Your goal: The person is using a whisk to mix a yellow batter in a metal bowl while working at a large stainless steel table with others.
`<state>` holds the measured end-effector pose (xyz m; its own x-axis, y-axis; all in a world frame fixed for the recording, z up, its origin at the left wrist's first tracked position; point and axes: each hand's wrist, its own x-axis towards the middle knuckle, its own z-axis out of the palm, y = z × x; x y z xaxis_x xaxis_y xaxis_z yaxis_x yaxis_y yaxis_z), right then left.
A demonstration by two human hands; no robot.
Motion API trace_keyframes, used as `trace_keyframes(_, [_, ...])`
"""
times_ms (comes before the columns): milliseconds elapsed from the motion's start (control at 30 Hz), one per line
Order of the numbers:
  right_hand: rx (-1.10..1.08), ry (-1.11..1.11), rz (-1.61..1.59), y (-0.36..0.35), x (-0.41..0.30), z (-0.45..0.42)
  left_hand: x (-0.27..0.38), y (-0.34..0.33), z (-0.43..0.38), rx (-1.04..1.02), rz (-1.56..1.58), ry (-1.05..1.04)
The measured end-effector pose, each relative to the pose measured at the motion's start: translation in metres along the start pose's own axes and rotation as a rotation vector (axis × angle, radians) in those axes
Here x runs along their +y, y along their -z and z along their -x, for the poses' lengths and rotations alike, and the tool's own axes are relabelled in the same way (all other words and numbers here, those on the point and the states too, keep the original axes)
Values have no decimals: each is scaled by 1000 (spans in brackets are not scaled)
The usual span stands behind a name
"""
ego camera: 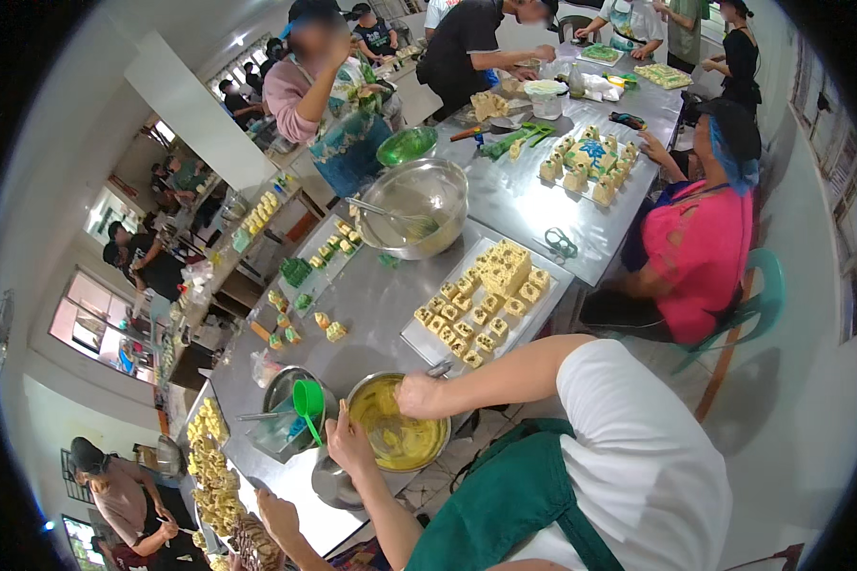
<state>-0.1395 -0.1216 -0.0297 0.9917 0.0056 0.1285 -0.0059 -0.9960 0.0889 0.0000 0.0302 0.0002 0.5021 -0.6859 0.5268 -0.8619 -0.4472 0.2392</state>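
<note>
My right hand (420,395) is closed around a metal-handled utensil (440,368) over a steel mixing bowl (444,437) coated inside with yellow batter or cream. The working end of the utensil is hidden. At the bowl's left rim, my left hand (348,441) grips the edge, one finger pointing up. Just left of that hand, a green measuring cup (308,397) lies over a second metal bowl (283,386), which holds a clear container. A smaller metal bowl (334,482) stands below them, partly behind my left forearm.
A tray (420,344) of decorated cake cubes lies beyond the bowl, near a large steel bowl (428,171) with a whisk (420,225). Scissors (560,243) lie farther right. A co-worker's hand (278,515) holds a blade at lower left, beside yellow pieces. A seated person (700,250) is at right.
</note>
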Motion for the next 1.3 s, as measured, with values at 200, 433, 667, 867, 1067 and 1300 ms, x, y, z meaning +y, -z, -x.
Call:
trace_keyframes(200, [-39, 30, -335, -14, -30, 53, 11, -3, -16, -45, 110, 40])
trace_keyframes(433, [34, -207, -392, 0, -16, 12, 12, -6, -20, -38, 333, 13])
trace_keyframes(667, [-33, -149, -440, -9, -67, 48, 8, 1, -12, -63, 269, 89])
trace_keyframes(867, [-58, -333, -417, 5, -24, 13, 18, 2, -10, -80, 199, 78])
trace_keyframes(1067, [-70, -179, -460, 4, -55, 57, 20, -1, -8, -60, 238, 53])
trace_keyframes(1300, [122, -451, -518, -22, -20, 18, 23, 0, -10, -83, 215, 42])
